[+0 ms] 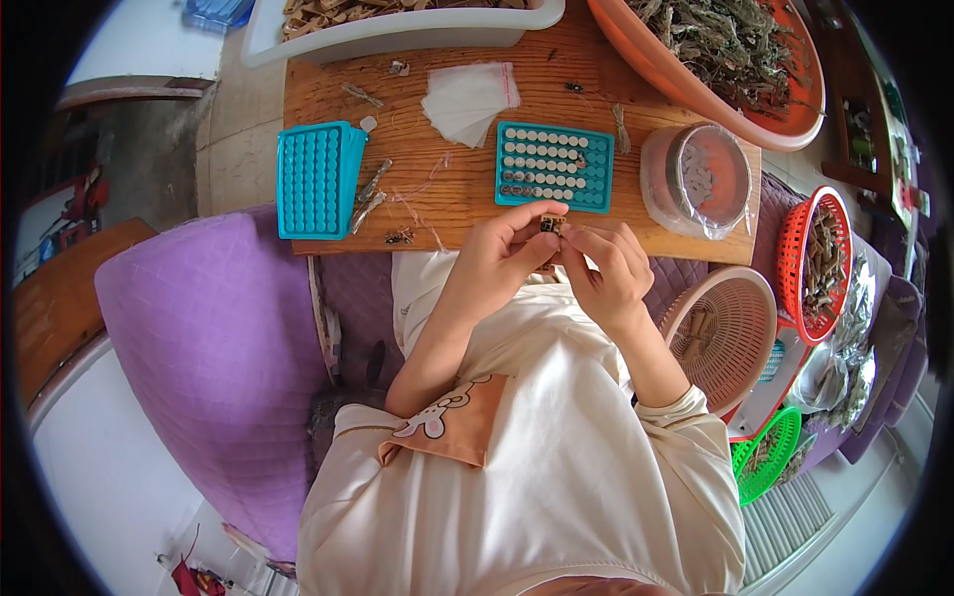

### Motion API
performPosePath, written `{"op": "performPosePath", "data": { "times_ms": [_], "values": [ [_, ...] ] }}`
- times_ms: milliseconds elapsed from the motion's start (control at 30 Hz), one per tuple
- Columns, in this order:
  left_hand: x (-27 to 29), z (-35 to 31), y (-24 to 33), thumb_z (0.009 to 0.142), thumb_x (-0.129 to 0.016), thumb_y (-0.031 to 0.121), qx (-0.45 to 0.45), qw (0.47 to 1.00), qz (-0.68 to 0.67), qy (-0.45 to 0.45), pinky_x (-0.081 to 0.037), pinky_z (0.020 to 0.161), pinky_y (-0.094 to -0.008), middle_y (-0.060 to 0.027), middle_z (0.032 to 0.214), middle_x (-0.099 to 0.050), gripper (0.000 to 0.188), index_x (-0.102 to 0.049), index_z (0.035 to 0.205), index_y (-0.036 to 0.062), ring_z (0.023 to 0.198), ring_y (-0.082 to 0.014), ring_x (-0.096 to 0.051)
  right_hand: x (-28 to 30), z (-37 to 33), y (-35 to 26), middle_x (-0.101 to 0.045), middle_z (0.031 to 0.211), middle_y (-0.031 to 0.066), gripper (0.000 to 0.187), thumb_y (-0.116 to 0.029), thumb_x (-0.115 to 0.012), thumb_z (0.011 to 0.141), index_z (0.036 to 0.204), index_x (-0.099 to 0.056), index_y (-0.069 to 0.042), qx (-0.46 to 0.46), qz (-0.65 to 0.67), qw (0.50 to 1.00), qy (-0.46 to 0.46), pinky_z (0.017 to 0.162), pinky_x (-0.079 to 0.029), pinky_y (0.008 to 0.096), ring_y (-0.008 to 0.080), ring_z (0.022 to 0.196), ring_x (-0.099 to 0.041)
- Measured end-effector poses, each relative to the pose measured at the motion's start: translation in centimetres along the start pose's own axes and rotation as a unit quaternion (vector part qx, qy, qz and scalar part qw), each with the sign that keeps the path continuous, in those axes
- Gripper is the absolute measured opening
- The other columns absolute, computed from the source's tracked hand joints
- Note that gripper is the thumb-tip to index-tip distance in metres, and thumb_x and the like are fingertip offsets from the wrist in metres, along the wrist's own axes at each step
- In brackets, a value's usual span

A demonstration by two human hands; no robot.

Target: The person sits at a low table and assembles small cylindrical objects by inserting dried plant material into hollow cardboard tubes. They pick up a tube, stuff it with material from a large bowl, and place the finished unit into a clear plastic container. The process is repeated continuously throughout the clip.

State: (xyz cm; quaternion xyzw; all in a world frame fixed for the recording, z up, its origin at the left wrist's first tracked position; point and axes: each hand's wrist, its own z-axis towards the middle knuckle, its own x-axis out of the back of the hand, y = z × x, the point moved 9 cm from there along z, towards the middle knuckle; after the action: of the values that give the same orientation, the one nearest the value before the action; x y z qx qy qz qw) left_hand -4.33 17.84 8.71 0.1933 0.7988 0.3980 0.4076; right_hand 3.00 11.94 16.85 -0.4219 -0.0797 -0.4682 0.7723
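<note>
My left hand (507,250) and my right hand (608,270) meet at the table's near edge, above my lap. Between their fingertips is a small brown-and-black piece (553,225), too small to name. The left thumb and forefinger grip it, and the right fingertips pinch at its right side. Just beyond the hands lies a teal tray (602,179) with rows of round hollows. White round discs (537,149) fill many of these hollows, and a few in the nearest rows look dark on top.
A stack of teal trays (313,184) stands at left, beside clear plastic bags (467,99). Right of the tray is a plastic-lined round tub (686,204). An orange basin (636,50) of dried plants and a white bin (397,45) sit farther back. Baskets (720,328) flank my right side.
</note>
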Motion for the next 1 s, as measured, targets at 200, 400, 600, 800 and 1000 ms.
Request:
{"op": "performPosePath", "data": {
  "times_ms": [200, 400, 600, 800, 1000],
  "values": [
    [0.3, 0.3, -0.6, 0.085, -0.049, 0.006, 0.027, 0.998, 0.052, -0.009, -0.048, 0.064, -0.0215, -0.0046, 0.084, -0.057, 0.025, -0.049, 0.108, -0.0032, 0.073, -0.0095, -0.057, -0.7, -0.7, 1.3, -0.061, 0.076, 0.0076, 0.022, 0.004, -0.063, 0.066, 0.085, -0.055, -0.003, -0.065, 0.03, 0.995, -0.073, 0.054, -0.045, 0.0264, 0.019, 0.062, -0.056],
    [3.0, 0.5, 0.2, 0.084, -0.043, 0.009, 0.012, 0.998, -0.057, 0.013, -0.046, 0.057, -0.0206, -0.0081, 0.083, -0.057, 0.023, -0.049, 0.104, -0.0015, 0.065, -0.0118, -0.057, 0.0, -3.0, 9.5, -0.061, 0.081, 0.0117, 0.021, 0.0, -0.061, 0.071, 0.09, -0.054, -0.002, -0.345, 0.068, 0.936, 0.018, 0.061, -0.047, 0.027, 0.0236, 0.07, -0.058],
    [2.5, 0.5, 0.0, 0.085, -0.045, 0.013, 0.009, 0.998, -0.066, 0.008, -0.047, 0.057, -0.0209, -0.0089, 0.084, -0.057, 0.023, -0.049, 0.104, 0.0002, 0.064, -0.0118, -0.057, -2.3, -2.6, 9.9, -0.06, 0.079, 0.0107, 0.023, -0.002, -0.061, 0.07, 0.091, -0.053, -0.004, -0.24, -0.124, 0.959, -0.082, 0.06, -0.046, 0.0331, 0.0262, 0.069, -0.057],
    [1.4, 0.3, -0.2, 0.086, -0.048, 0.014, 0.043, 0.998, -0.053, -0.003, -0.047, 0.063, -0.0223, -0.0079, 0.09, -0.059, 0.025, -0.049, 0.108, 0.0012, 0.072, -0.0118, -0.059, -1.3, -1.4, 8.4, -0.059, 0.074, 0.0077, 0.02, 0.001, -0.062, 0.067, 0.084, -0.055, -0.005, -0.213, -0.083, 0.973, -0.04, 0.057, -0.045, 0.0308, 0.024, 0.065, -0.056],
    [1.1, 0.4, -0.1, 0.082, -0.057, 0.015, 0.011, 0.997, -0.078, -0.017, -0.048, 0.062, -0.0217, -0.0076, 0.089, -0.059, 0.036, -0.047, 0.113, -0.0008, 0.071, -0.0124, -0.059, 0.5, 1.2, 1.1, -0.058, 0.07, 0.0053, 0.022, 0.005, -0.066, 0.06, 0.078, -0.056, -0.004, -0.086, -0.023, 0.996, 0.016, 0.054, -0.045, 0.0284, 0.0206, 0.063, -0.056]
  ]
}}
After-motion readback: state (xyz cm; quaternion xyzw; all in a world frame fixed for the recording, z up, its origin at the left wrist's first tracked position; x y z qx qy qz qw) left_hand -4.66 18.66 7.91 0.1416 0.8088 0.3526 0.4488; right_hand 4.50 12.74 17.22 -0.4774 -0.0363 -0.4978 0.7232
